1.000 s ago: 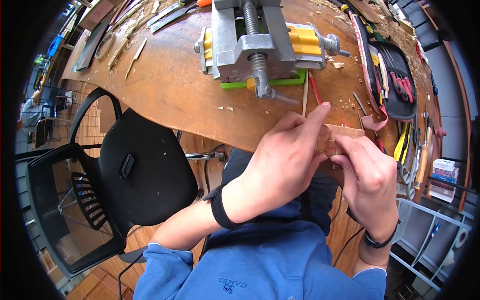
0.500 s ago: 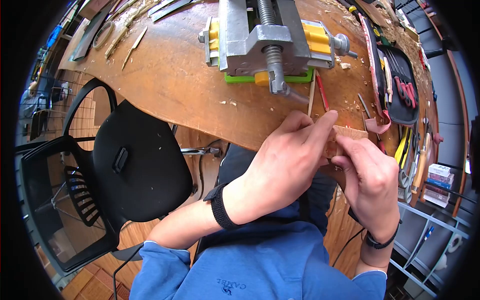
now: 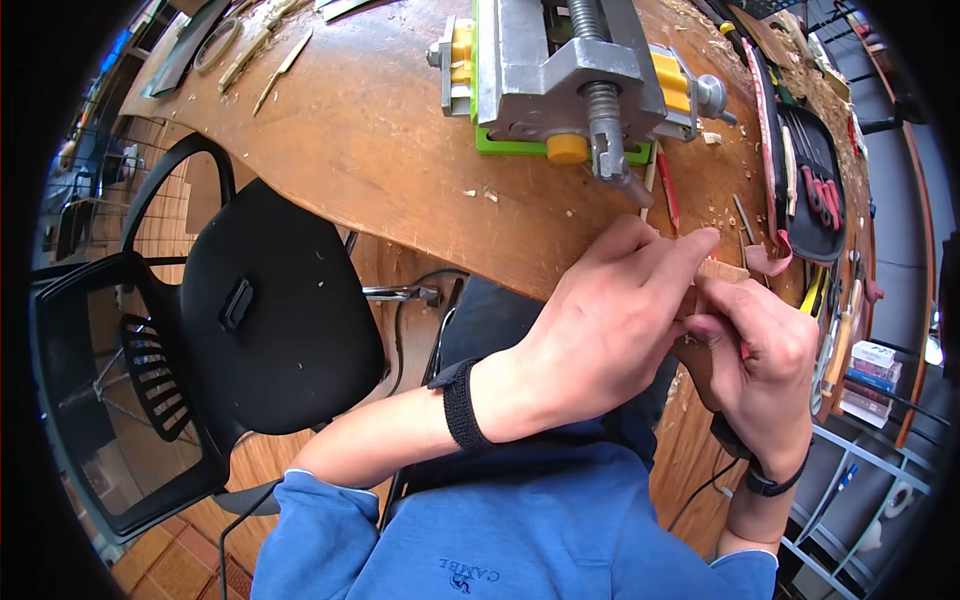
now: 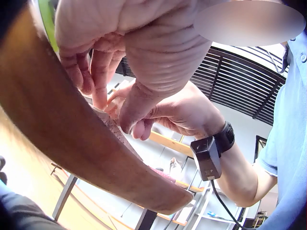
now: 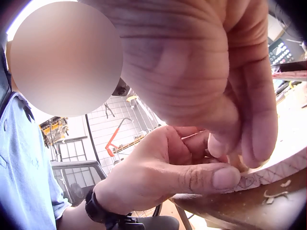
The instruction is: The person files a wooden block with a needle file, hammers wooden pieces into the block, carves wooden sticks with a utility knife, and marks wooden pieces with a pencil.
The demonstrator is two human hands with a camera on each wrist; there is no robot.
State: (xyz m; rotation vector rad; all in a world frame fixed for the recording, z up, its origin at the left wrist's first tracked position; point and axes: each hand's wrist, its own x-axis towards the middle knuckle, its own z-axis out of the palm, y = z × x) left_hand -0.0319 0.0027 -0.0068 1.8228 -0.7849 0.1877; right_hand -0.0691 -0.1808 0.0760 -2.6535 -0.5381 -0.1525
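At the table's near edge both hands meet over a flat piece of light wood point(image 3: 722, 270). Its side carries pencilled criss-cross lines point(image 5: 283, 173) in the right wrist view. My left hand point(image 3: 620, 320) grips this wood, thumb lying along its marked side and the other fingers bent behind. From the right, my right hand point(image 3: 765, 340) pinches a small pale bit of wood point(image 5: 235, 160) between thumb and fingers, right at the left thumb's tip. Fingers mostly hide that bit. In the left wrist view, the marked wood point(image 4: 122, 136) shows just above the thick table edge point(image 4: 91, 143).
A metal vise point(image 3: 560, 85) on a green base stands beyond the hands. A red pencil point(image 3: 667, 185) lies close to the left fingertips. To the right is an open tool case point(image 3: 810, 190). A black chair point(image 3: 280, 320) stands at the left; shavings dot the table point(image 3: 400, 150).
The head view has shifted, so vise and hands appear farther right. Both hands keep their hold at the wood, and less of its top shows between them now.
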